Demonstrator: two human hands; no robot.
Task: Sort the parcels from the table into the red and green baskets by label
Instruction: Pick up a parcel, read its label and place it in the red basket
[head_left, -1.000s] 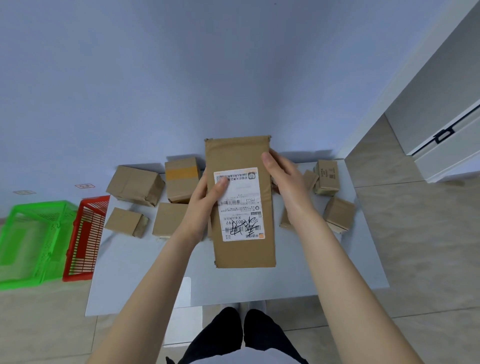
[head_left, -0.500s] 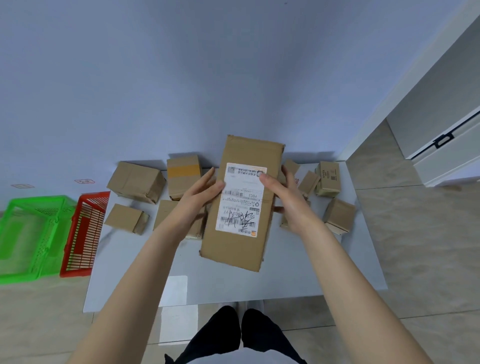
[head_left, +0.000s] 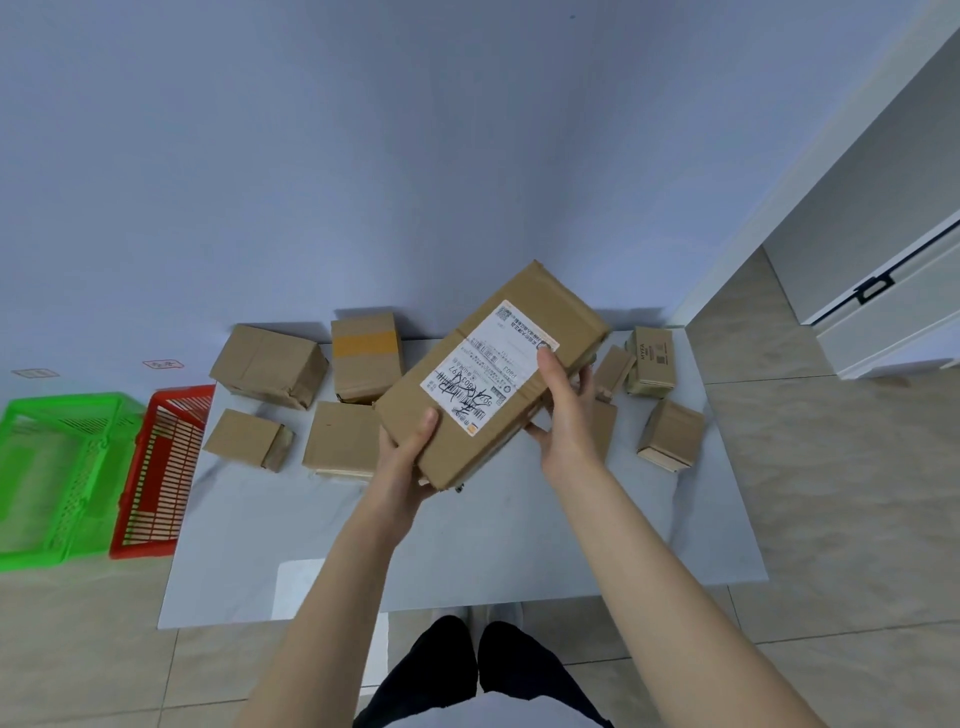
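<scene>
Parcel (head_left: 553, 312), a long flat cardboard box with a white label (head_left: 488, 371) on its upper face, was held in the air above the bench (head_left: 519, 535), with its far end tilted up and to the right. The left hand (head_left: 410, 460) gripped the near corner, with the thumb on the upper face beside the label and the rest of the hand beneath. The right hand (head_left: 566, 418) gripped the right long edge, with the thumb on the label's far corner and the fingers (head_left: 586, 379) curled under the box. The label print and handwriting were too small to read.

The 2 baskets stood on the floor well to the left of the left fingers: the red basket (head_left: 182, 397) nearer, the green basket (head_left: 67, 402) beyond it. Loose parcels (head_left: 267, 364) lay on the bench behind the fingers and to both sides of them.

Handling, as judged:
- The carton looked stiff and held its shape. Its weight could not be told.
- The cardboard faces offered fair friction. The glossy label was likely slicker.
- Because of the box's length, a grip at 1 end would let it swing. A hold across the short width near the middle, or at opposite edges, appeared more secure.
</scene>
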